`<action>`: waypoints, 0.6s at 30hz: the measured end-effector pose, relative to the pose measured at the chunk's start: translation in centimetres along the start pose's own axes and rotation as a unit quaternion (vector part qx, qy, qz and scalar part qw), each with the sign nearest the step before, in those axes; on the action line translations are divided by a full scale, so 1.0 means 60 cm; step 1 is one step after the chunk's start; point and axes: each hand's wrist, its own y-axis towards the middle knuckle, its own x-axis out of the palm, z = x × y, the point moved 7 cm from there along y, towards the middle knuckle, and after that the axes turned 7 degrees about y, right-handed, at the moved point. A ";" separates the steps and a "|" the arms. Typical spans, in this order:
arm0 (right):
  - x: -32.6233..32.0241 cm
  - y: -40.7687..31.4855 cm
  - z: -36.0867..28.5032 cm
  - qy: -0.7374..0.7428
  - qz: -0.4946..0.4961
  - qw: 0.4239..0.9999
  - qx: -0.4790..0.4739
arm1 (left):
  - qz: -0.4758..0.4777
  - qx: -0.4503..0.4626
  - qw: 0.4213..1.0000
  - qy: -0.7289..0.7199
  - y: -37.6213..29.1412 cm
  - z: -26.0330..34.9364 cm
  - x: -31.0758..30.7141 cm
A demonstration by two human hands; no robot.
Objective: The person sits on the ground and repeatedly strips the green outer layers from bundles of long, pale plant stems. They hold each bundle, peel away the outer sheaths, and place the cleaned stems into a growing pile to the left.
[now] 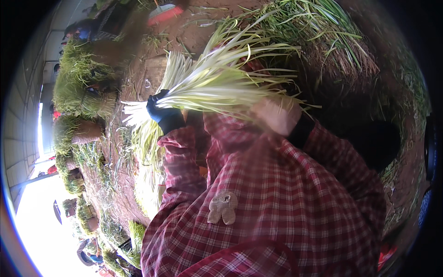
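My left hand, in a dark glove, is closed around a bunch of long, pale yellow-green leafy stalks, near their white ends. The leaves fan out up and to the right. My right hand is blurred and lies by the leaf tips at the lower right of the bunch; its fingers are partly hidden, and whether it grips any leaves cannot be told. More pale stalks lie below and beside my left hand. Another bundle of white stalks lies just behind the held bunch.
A heap of green leafy stalks with brownish ends lies at the upper right. Large stacks of green bundles stand on the left, with people among them farther off. A red and grey broom head rests on the littered dirt floor.
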 end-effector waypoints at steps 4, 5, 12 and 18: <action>-0.006 0.006 -0.018 0.067 0.125 0.988 -0.053 | -0.017 -0.002 1.000 -0.012 0.004 0.000 0.002; 0.001 0.009 -0.018 0.054 0.130 0.989 -0.048 | -0.013 -0.006 1.000 -0.005 0.006 -0.001 -0.001; 0.048 0.009 0.032 0.025 0.004 0.995 0.094 | -0.041 -0.016 0.999 -0.021 0.003 -0.002 0.000; -0.006 -0.014 0.036 0.321 0.147 0.927 0.128 | -0.026 -0.005 0.999 -0.032 0.012 -0.003 -0.011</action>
